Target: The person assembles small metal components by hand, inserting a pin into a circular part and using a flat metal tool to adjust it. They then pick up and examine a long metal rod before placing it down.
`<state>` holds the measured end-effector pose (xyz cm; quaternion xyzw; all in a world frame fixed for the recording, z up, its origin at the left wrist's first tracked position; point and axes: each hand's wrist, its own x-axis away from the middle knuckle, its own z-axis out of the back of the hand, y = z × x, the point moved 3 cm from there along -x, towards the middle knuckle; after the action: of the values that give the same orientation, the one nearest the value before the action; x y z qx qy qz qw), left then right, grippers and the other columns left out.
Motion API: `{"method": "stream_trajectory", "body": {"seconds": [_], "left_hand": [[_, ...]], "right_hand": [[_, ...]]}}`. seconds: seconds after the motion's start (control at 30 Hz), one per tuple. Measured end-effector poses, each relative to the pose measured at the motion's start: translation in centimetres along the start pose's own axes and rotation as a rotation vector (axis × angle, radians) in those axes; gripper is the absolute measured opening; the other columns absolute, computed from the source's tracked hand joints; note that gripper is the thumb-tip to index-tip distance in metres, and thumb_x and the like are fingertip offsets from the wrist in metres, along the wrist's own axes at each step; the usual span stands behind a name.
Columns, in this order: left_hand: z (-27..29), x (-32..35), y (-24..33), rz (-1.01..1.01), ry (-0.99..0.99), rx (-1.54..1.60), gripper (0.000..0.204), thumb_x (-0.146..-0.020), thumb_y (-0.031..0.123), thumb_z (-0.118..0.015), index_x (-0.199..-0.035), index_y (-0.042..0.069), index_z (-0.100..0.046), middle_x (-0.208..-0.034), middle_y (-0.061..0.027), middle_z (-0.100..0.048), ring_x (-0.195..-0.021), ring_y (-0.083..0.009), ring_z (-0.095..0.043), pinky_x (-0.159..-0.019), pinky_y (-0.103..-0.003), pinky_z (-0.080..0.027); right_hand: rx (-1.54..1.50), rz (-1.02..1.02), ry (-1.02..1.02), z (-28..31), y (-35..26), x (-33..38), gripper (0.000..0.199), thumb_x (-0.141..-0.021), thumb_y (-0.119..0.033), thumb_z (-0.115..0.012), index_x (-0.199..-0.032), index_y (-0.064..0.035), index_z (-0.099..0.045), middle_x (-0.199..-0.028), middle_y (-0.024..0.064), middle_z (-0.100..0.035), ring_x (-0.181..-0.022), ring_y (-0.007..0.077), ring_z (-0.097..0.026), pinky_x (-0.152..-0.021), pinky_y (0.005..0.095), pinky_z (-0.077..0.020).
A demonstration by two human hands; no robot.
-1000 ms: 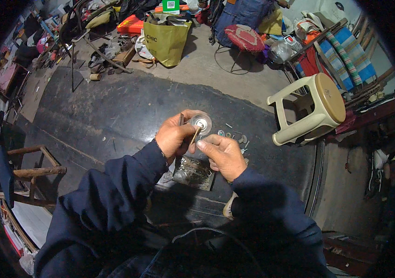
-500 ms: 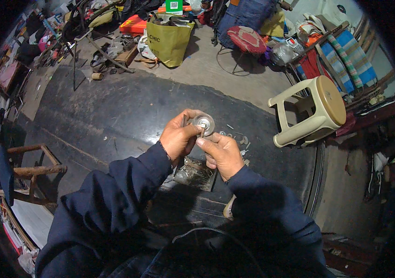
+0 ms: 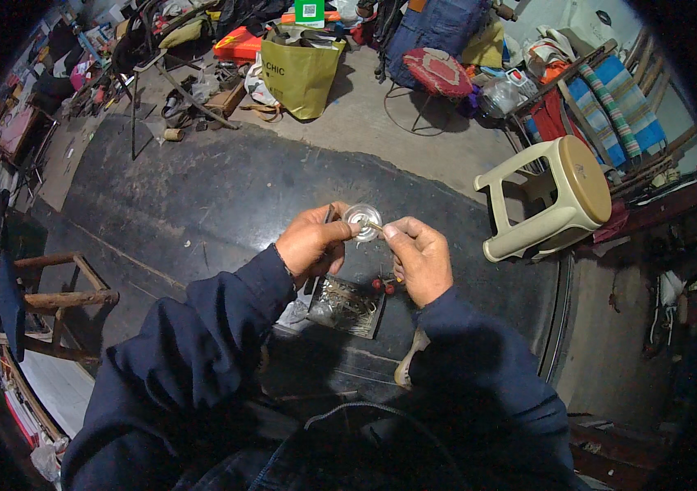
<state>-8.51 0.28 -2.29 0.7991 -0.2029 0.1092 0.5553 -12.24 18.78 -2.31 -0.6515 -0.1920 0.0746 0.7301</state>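
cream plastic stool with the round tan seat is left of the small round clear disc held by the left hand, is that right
No, the side is wrong: the head view shows the cream plastic stool with the round tan seat to the right of the small round clear disc held by the left hand.

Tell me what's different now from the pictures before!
The right hand moved away to the right, and the thin piece it pinches tipped from nearly upright to lying more sideways. Red round things now show below that hand. Nothing was clearly let go. The left hand still holds the clear round piece; the stool stayed put.
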Motion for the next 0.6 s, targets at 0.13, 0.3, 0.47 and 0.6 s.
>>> {"method": "stream_trajectory", "body": {"seconds": [0.13, 0.3, 0.47, 0.6], "left_hand": [[-0.1, 0.0, -0.2, 0.014, -0.046, -0.023, 0.018, -0.097, 0.019, -0.057, -0.11, 0.006, -0.054, -0.08, -0.007, -0.067, -0.045, -0.0097, -0.053, -0.039, -0.022, -0.031], [-0.3, 0.0, -0.1, -0.056, -0.041, -0.037, 0.016, -0.098, 0.018, -0.054, -0.107, 0.005, -0.056, -0.088, -0.0091, -0.071, -0.047, -0.0099, -0.055, -0.041, -0.021, -0.035], [0.0, -0.3, -0.2, -0.169, -0.015, -0.25, 0.017, -0.099, 0.018, -0.052, -0.1, 0.003, -0.06, -0.083, -0.005, -0.066, -0.051, -0.0101, -0.056, -0.044, -0.023, -0.042], [0.1, -0.8, -0.9, -0.161, -0.018, -0.311, 0.02, -0.099, 0.014, -0.052, -0.097, -0.003, -0.062, -0.083, -0.0066, -0.063, -0.054, -0.0155, -0.061, -0.049, -0.029, -0.05]], "right_hand": [[0.163, 0.087, 0.025, 0.6, -0.3, 0.1, 0.018, -0.095, -0.018, -0.065, -0.094, 0.0001, -0.068, -0.082, 0.0045, -0.067, -0.077, 0.01, -0.06, -0.07, 0.0285, -0.048], [0.209, 0.166, -0.002, 0.6, -0.7, 0.5, 0.016, -0.093, -0.016, -0.066, -0.094, 0.0, -0.068, -0.084, 0.0052, -0.069, -0.078, 0.0105, -0.062, -0.073, 0.0292, -0.05], [0.24, 0.166, -0.016, 0.6, -1.0, 0.4, 0.016, -0.094, -0.015, -0.065, -0.095, 0.0008, -0.067, -0.082, 0.0022, -0.066, -0.077, 0.008, -0.058, -0.071, 0.0259, -0.0471], [0.308, 0.18, -0.002, 0.8, -1.2, 0.5, 0.015, -0.09, -0.015, -0.068, -0.094, -0.0007, -0.069, -0.082, 0.0046, -0.069, -0.075, 0.011, -0.062, -0.071, 0.0291, -0.0492]]}}
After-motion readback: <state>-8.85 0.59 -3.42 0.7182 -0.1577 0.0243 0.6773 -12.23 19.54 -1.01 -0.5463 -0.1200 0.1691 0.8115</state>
